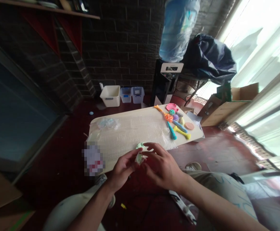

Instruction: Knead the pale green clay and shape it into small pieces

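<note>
My left hand (pixel 123 168) pinches a small crumpled whitish wrapper (pixel 139 158) with pale green material on it, at the near edge of the low table (pixel 120 134). My right hand (pixel 162 165) is close by on the right, fingers stretched and apart, fingertips beside the wrapper. Whether they touch it I cannot tell. A soft mint-green lump, perhaps modelling clay (pixel 140 145), shows just beyond the fingertips. At the table's far right lie clay-like pieces: an orange one (pixel 168 117), a teal stick (pixel 171 131), a yellow stick (pixel 182 132), a pink dish shape (pixel 172 107) and a peach disc (pixel 189 125).
Bubble wrap (pixel 144 128) covers much of the tabletop, with crumpled clear plastic (pixel 107 123) at its left. Behind stand a white bin (pixel 110 96), two clear bins (pixel 137 95) and a water dispenser (pixel 165 83). A cardboard box (pixel 223 109) is at right.
</note>
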{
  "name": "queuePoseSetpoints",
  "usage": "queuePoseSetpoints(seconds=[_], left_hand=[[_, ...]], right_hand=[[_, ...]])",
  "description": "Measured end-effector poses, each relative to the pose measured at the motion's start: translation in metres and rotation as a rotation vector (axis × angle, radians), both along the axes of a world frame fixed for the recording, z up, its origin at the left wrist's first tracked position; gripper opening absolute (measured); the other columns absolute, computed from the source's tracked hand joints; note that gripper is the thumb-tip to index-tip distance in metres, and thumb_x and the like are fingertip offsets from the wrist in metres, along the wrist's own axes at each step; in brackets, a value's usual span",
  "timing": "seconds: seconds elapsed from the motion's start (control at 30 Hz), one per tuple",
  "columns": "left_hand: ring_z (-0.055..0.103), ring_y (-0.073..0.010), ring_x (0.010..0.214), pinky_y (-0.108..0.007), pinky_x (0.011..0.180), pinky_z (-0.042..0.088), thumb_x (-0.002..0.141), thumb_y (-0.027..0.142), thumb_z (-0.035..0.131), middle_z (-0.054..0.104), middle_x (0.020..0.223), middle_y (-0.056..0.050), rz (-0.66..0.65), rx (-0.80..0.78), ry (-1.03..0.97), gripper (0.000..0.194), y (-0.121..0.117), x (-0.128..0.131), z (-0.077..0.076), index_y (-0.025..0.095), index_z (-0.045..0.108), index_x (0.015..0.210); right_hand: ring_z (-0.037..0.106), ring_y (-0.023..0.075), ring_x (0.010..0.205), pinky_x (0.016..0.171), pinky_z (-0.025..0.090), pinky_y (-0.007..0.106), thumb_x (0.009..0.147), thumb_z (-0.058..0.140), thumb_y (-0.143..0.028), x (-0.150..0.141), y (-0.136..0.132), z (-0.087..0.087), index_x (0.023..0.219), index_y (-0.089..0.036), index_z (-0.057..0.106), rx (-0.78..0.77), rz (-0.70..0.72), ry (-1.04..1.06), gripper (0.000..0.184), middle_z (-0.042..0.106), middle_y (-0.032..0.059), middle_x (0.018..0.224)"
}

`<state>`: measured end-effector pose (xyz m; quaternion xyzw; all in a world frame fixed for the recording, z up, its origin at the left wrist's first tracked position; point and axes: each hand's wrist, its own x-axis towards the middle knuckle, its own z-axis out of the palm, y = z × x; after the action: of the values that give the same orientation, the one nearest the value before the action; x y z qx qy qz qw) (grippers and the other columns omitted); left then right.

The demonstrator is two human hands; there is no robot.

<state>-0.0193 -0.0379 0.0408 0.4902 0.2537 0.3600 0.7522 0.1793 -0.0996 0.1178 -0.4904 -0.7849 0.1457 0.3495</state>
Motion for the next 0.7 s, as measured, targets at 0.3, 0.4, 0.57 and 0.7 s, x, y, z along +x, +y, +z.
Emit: queuePoseSetpoints(seconds=[0.3, 0.4, 0.57, 0.7], left_hand=[[0.056, -0.0325, 0.139, -0.042, 0.119, 0.044, 0.089, 0.035, 0.079, 0.06, 0.151, -0.012, 0.117, 0.188, 0.257, 0.056, 0.02, 0.03, 0.014, 0.024, 0.065, 0.142], [0.056, -0.0326, 0.14, -0.042, 0.117, 0.046, 0.092, 0.035, 0.076, 0.059, 0.152, -0.01, 0.139, 0.258, 0.314, 0.056, 0.024, 0.039, 0.015, 0.027, 0.062, 0.145], [0.053, -0.0312, 0.142, -0.04, 0.118, 0.045, 0.096, 0.034, 0.07, 0.058, 0.152, -0.01, 0.153, 0.342, 0.341, 0.051, 0.029, 0.045, 0.014, 0.027, 0.061, 0.146], [0.057, -0.0291, 0.138, -0.04, 0.117, 0.046, 0.097, 0.032, 0.068, 0.06, 0.15, -0.009, 0.113, 0.349, 0.267, 0.05, 0.031, 0.046, 0.013, 0.029, 0.061, 0.146]], right_hand=[[0.062, 0.0306, 0.126, 0.098, 0.061, 0.047, 0.093, 0.067, -0.025, 0.02, 0.025, -0.019, 0.121, -0.021, 0.069, -0.206, -0.044, 0.47, 0.028, 0.054, 0.0158, 0.144], [0.061, 0.0324, 0.127, 0.066, 0.065, 0.03, 0.093, 0.067, -0.025, 0.026, 0.035, -0.022, 0.113, -0.021, 0.071, -0.314, -0.05, 0.649, 0.021, 0.052, 0.0161, 0.145], [0.053, 0.0347, 0.137, 0.07, 0.064, 0.03, 0.093, 0.068, -0.028, 0.028, 0.044, -0.029, 0.108, -0.023, 0.073, -0.415, -0.025, 0.758, 0.017, 0.052, 0.0142, 0.144], [0.047, 0.0347, 0.142, 0.098, 0.059, 0.045, 0.095, 0.067, -0.033, 0.028, 0.045, -0.036, 0.11, -0.025, 0.072, -0.409, -0.011, 0.743, 0.017, 0.051, 0.0118, 0.146]])
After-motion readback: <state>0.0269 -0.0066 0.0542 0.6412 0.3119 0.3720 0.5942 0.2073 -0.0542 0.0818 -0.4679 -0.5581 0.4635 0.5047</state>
